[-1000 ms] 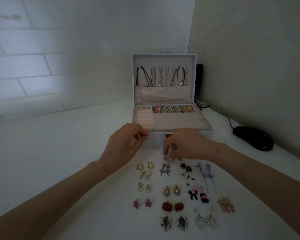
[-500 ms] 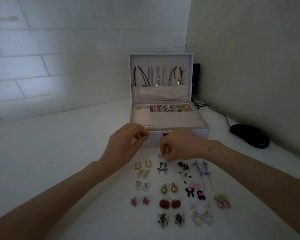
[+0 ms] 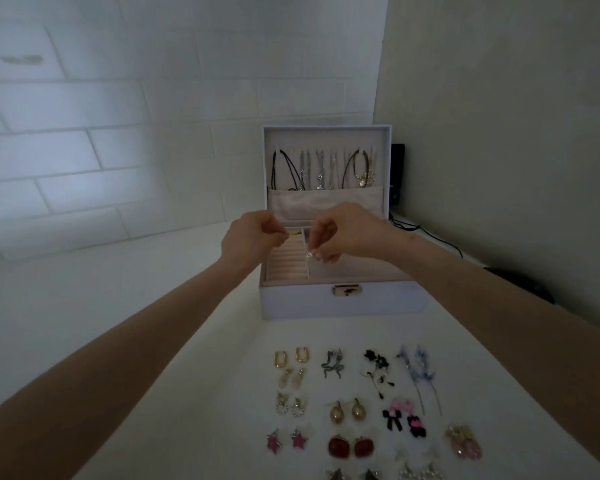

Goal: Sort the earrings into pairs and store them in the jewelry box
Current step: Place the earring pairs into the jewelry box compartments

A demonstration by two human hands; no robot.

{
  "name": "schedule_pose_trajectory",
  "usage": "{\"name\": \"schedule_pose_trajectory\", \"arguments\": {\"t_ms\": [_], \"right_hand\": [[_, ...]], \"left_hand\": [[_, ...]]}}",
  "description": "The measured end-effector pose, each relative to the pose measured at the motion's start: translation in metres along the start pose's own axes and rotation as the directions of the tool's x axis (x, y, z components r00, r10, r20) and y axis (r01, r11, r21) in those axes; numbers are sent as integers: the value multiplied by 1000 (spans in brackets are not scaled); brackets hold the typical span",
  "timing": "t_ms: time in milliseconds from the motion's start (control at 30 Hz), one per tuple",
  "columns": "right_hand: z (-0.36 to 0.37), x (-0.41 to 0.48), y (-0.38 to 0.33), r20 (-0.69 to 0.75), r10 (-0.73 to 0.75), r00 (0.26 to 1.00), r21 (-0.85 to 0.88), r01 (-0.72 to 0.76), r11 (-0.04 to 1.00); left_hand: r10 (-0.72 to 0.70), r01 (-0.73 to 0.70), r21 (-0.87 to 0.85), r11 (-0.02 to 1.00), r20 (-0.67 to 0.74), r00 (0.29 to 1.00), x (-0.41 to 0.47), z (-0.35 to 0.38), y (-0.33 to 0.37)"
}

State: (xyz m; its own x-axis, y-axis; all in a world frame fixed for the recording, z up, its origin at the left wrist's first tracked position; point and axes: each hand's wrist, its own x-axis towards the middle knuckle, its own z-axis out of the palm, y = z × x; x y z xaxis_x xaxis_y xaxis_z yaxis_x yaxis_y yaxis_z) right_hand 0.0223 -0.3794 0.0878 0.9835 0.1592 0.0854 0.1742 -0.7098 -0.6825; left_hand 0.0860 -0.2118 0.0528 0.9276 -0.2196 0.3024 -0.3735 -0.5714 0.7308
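Jewelry box set on white table, long axis left to right, clasp faced toward viewer, lid stood upright at back. Exterior pale, lining beige; necklaces hung in lid. Small sparkling earring pinched by right hand thumb and fingertips, held over box interior beside ring rolls; its pointing too small to tell. Left hand fingers curled to thumb above box; content not discernible. Earring pairs laid in rows before box. White tiled wall behind; dark mouse at right.

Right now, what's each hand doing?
Left hand: fingers pinched, contents cannot be told.
Right hand: pinching a small sparkly earring.
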Motion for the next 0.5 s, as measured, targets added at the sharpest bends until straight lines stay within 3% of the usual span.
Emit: {"name": "schedule_pose_trajectory", "arguments": {"t_ms": [200,500], "right_hand": [[0,37,8,-1,59,998,29,-59,998],[6,79,7,-18,112,994,-172,-114,978]], "left_hand": [[-75,70,93,993,48,996,23,6,-5],[74,-118,506,855,106,992,43,9,3]]}}
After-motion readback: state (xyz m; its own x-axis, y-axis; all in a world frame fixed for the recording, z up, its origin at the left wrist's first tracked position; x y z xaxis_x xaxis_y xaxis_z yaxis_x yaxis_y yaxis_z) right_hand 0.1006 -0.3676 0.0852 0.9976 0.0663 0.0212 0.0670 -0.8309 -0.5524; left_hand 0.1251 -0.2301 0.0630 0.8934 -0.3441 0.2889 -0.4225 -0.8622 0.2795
